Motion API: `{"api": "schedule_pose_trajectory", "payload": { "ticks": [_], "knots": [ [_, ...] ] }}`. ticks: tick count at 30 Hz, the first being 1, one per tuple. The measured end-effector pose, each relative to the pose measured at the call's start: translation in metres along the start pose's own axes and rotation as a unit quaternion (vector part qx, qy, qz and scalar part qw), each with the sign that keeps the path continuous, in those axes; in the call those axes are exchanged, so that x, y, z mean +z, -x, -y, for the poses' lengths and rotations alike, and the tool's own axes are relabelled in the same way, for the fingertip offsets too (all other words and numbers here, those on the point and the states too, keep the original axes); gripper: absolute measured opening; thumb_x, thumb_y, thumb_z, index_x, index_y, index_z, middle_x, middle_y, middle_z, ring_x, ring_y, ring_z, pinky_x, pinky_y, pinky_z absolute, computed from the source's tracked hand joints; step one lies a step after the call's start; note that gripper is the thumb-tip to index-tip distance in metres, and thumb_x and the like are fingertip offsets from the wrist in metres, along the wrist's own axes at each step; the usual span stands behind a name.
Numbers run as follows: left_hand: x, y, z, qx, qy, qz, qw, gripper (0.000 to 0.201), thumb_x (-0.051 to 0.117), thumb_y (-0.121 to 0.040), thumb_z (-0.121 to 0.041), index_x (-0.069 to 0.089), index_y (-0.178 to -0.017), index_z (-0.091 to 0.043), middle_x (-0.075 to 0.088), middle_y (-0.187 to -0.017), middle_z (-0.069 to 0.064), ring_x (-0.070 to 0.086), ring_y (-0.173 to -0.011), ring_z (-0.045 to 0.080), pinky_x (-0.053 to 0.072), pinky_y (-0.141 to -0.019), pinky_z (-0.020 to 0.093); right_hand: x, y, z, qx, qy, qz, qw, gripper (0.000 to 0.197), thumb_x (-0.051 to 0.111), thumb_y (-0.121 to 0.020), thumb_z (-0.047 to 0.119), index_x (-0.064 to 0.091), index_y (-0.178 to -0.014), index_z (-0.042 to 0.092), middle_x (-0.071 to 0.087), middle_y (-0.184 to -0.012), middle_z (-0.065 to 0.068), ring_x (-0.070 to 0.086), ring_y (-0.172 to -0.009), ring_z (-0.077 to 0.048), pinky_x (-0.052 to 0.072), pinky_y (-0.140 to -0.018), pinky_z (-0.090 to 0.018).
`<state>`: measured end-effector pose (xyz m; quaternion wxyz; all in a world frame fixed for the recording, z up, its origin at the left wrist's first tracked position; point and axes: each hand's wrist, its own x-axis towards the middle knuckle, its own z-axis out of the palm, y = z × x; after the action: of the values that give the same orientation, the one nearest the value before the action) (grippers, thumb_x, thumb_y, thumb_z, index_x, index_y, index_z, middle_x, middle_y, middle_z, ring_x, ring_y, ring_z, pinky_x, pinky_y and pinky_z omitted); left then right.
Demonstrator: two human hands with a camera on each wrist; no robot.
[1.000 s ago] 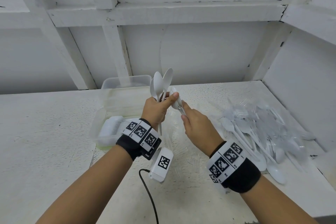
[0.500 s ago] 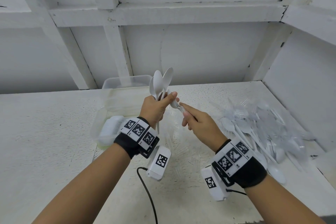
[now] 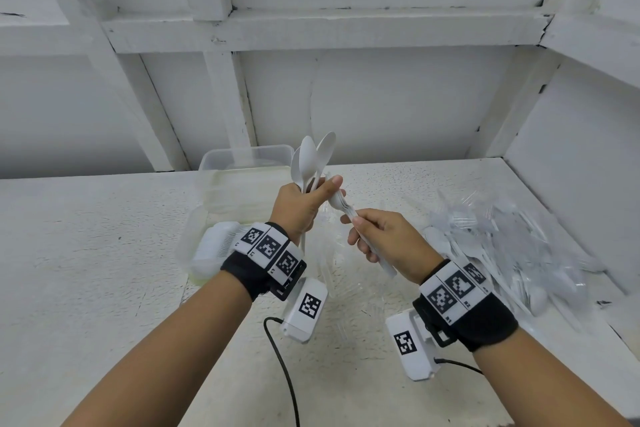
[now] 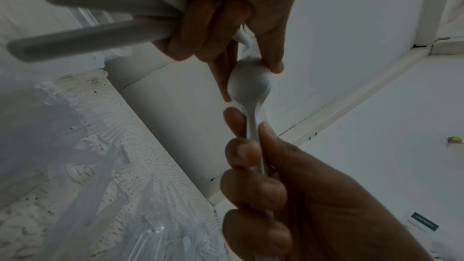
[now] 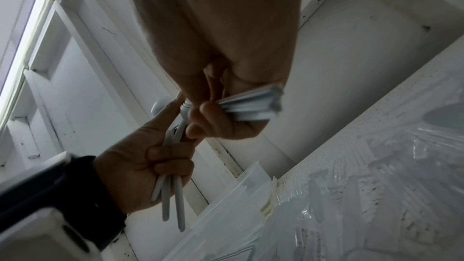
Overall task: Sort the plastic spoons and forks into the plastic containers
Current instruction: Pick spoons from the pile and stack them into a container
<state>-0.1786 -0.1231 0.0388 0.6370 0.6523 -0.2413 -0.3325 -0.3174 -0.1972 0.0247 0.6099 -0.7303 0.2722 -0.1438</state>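
Observation:
My left hand point(image 3: 303, 206) grips a bundle of white plastic spoons point(image 3: 313, 160) upright, bowls up, over the table. In the left wrist view its fingers curl round the handles point(image 4: 100, 17), while thumb and forefinger touch the bowl of another spoon stack point(image 4: 251, 80). My right hand point(image 3: 379, 236) holds that stack point(image 3: 339, 201) by the handles, bowls pointed at the left thumb. The right wrist view shows those handle ends point(image 5: 253, 104) fanned out of the right fist. A clear container point(image 3: 242, 158) stands behind the left hand. A nearer one point(image 3: 197, 236) holds white forks.
A loose pile of white and clear cutlery point(image 3: 502, 239) covers the table's right side up to the side wall. Clear cutlery point(image 3: 332, 274) lies under the hands. A black cable point(image 3: 287, 374) trails toward the front edge. The wall stands close behind the containers.
My right wrist has rolled and dropped a little to the right, with its spoon bowls staying against the left thumb. The left hand and its bundle have hardly moved.

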Motion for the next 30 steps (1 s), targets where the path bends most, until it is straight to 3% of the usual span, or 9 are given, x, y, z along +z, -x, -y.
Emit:
{"api": "schedule_pose_trajectory", "payload": {
  "ticks": [3, 8, 11, 15, 18, 22, 25, 28, 30],
  "knots": [
    [-0.001, -0.002, 0.002, 0.001, -0.01, 0.005, 1.0, 0.023, 0.071, -0.079, -0.038, 0.07, -0.066, -0.02, 0.065, -0.091, 0.029, 0.022, -0.041, 0.01, 0.019, -0.037, 0.019, -0.002, 0.0, 0.0, 0.03, -0.072, 0.039, 0.996, 0.024, 0.04, -0.1, 0.018, 0.061, -0.103, 0.008, 0.054, -0.068, 0.0, 0.04, -0.051, -0.006, 0.034, -0.046, -0.018],
    [-0.001, -0.001, 0.005, 0.0, -0.025, 0.014, 1.0, 0.048, 0.07, -0.079, -0.041, 0.063, -0.087, 0.006, 0.042, -0.06, 0.011, 0.02, -0.036, 0.007, 0.019, -0.036, 0.017, -0.008, 0.0, 0.002, 0.043, -0.05, 0.023, 0.998, 0.025, 0.04, -0.1, 0.018, 0.06, -0.088, 0.011, 0.042, -0.061, 0.002, 0.034, -0.045, -0.001, 0.027, -0.041, -0.012],
    [-0.003, 0.002, 0.005, 0.014, -0.044, 0.019, 0.999, 0.033, 0.061, -0.086, -0.045, 0.062, -0.087, -0.012, 0.06, -0.077, 0.008, 0.025, -0.037, 0.005, 0.023, -0.037, 0.018, -0.011, 0.0, 0.004, 0.029, -0.038, -0.047, 0.998, 0.025, 0.038, -0.1, 0.018, 0.059, -0.086, 0.014, 0.041, -0.063, 0.003, 0.034, -0.047, -0.002, 0.027, -0.041, -0.012],
    [-0.002, 0.006, 0.006, 0.007, -0.085, 0.034, 0.996, 0.038, 0.046, -0.093, -0.044, 0.056, -0.11, -0.012, 0.061, -0.089, -0.002, 0.033, -0.046, 0.005, 0.029, -0.043, 0.018, -0.007, -0.004, 0.014, 0.001, -0.057, -0.115, 0.992, 0.024, 0.037, -0.1, 0.019, 0.057, -0.089, 0.016, 0.039, -0.064, 0.002, 0.032, -0.051, -0.005, 0.028, -0.042, -0.014],
    [0.003, 0.009, 0.008, 0.004, -0.104, 0.045, 0.994, 0.031, 0.044, -0.096, -0.04, 0.055, -0.102, -0.012, 0.053, -0.078, -0.003, 0.032, -0.05, 0.008, 0.027, -0.045, 0.019, 0.004, -0.008, 0.024, -0.035, -0.061, -0.154, 0.986, 0.023, 0.045, -0.097, 0.028, 0.055, -0.086, 0.01, 0.038, -0.063, 0.004, 0.032, -0.051, -0.007, 0.029, -0.044, -0.018],
    [0.01, 0.013, 0.012, 0.008, -0.109, 0.053, 0.993, 0.023, 0.038, -0.098, -0.029, 0.05, -0.082, -0.016, 0.044, -0.07, -0.004, 0.034, -0.054, 0.009, 0.028, -0.049, 0.02, 0.018, -0.012, 0.032, -0.093, -0.011, -0.209, 0.974, 0.029, 0.063, -0.082, 0.044, 0.052, -0.086, 0.017, 0.042, -0.062, 0.008, 0.038, -0.053, -0.005, 0.034, -0.052, -0.02],
    [0.012, 0.014, 0.016, 0.021, -0.124, 0.061, 0.99, 0.027, 0.032, -0.099, -0.033, 0.05, -0.083, -0.023, 0.042, -0.071, -0.004, 0.035, -0.055, 0.007, 0.029, -0.05, 0.018, 0.023, -0.015, 0.031, -0.106, 0.05, -0.226, 0.967, 0.026, 0.066, -0.083, 0.037, 0.055, -0.089, 0.014, 0.041, -0.058, 0.009, 0.036, -0.048, -0.003, 0.033, -0.046, -0.012],
    [0.012, 0.016, 0.015, -0.006, -0.102, 0.06, 0.993, 0.027, 0.033, -0.098, -0.032, 0.043, -0.075, -0.023, 0.039, -0.068, -0.005, 0.029, -0.051, 0.007, 0.024, -0.046, 0.018, 0.02, -0.02, 0.025, -0.102, 0.068, -0.245, 0.962, 0.025, 0.056, -0.09, 0.027, 0.049, -0.073, 0.01, 0.037, -0.056, 0.006, 0.031, -0.048, -0.007, 0.03, -0.048, -0.019],
    [0.012, 0.018, 0.016, 0.016, -0.094, 0.063, 0.994, 0.028, 0.031, -0.1, -0.03, 0.049, -0.081, -0.022, 0.036, -0.066, -0.005, 0.028, -0.051, 0.007, 0.024, -0.043, 0.014, 0.018, -0.02, 0.023, -0.092, 0.056, -0.246, 0.963, 0.028, 0.056, -0.09, 0.033, 0.048, -0.073, 0.012, 0.038, -0.057, 0.007, 0.032, -0.049, -0.006, 0.029, -0.05, -0.019]
  ]
}}
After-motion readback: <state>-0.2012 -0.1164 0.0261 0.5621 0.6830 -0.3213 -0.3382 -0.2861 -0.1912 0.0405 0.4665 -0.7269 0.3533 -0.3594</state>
